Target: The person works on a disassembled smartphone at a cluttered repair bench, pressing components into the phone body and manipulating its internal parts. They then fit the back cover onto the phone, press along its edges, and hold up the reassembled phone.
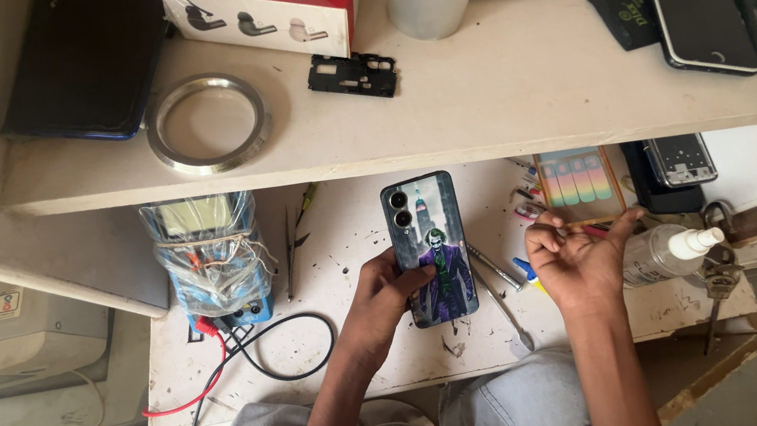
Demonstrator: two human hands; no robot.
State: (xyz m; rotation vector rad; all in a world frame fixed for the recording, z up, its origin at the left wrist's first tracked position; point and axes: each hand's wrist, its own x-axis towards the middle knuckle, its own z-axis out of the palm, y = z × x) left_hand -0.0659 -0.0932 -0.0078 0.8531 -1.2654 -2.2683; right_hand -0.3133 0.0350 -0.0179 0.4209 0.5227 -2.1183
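Note:
My left hand (379,294) rests on the lower left side of a smartphone (428,236) that lies back-up on the white worktable (381,354); its case shows a printed cartoon figure in purple. My right hand (576,258) is raised just right of the phone, palm toward me, fingers curled around a thin stick-like tool (593,226). A pair of metal tweezers (502,290) lies on the table between the two hands.
A plastic-wrapped meter (208,255) with red and black leads sits at left. A spray bottle (668,250), several small tools and a phone screen part (578,177) lie at right. The upper shelf (483,105) holds a cup, ring, box, phones and frames.

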